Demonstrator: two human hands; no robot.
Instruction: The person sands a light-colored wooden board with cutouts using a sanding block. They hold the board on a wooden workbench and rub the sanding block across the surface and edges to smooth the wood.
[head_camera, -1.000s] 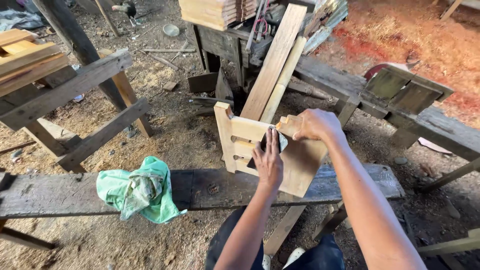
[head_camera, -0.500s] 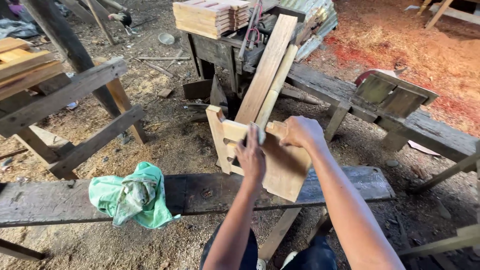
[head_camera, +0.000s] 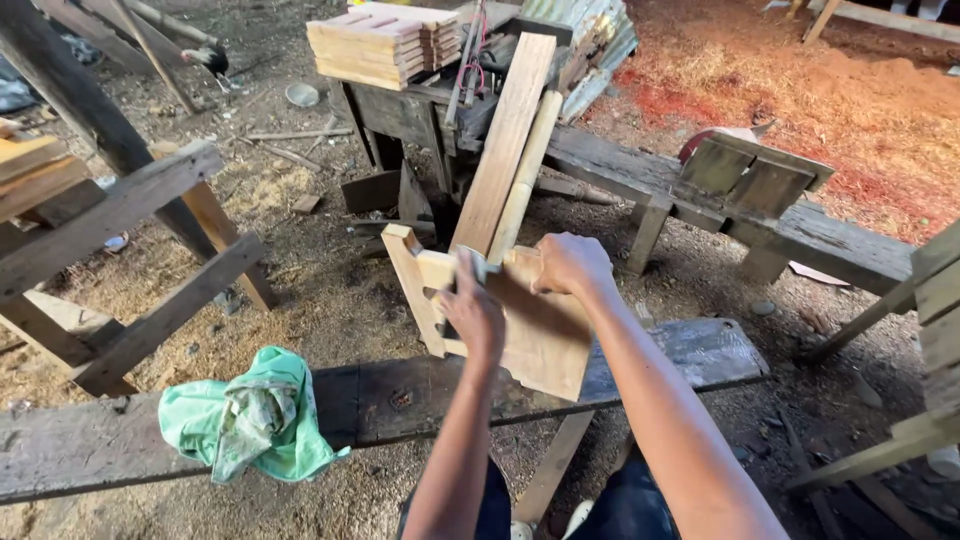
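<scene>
A small pale wooden piece (head_camera: 540, 335), built of a flat panel joined to an upright leg by cross rails, stands tilted on a dark weathered plank (head_camera: 690, 350). My right hand (head_camera: 570, 265) grips the top edge of the panel. My left hand (head_camera: 472, 312) is closed around a small tool with a grey metal blade that sticks up above the fingers, and it rests against the panel's face beside the rails.
A crumpled green cloth (head_camera: 250, 420) lies on the plank at left. Long boards (head_camera: 505, 140) lean on a dark workbench (head_camera: 420, 110) bearing stacked cut boards (head_camera: 375, 45). A wooden trestle (head_camera: 130, 240) stands left, a low bench (head_camera: 760, 190) right. Sawdust covers the ground.
The view has shifted slightly. My left hand with the tool has slid a little lower on the panel; my right hand keeps its grip on the top edge.
</scene>
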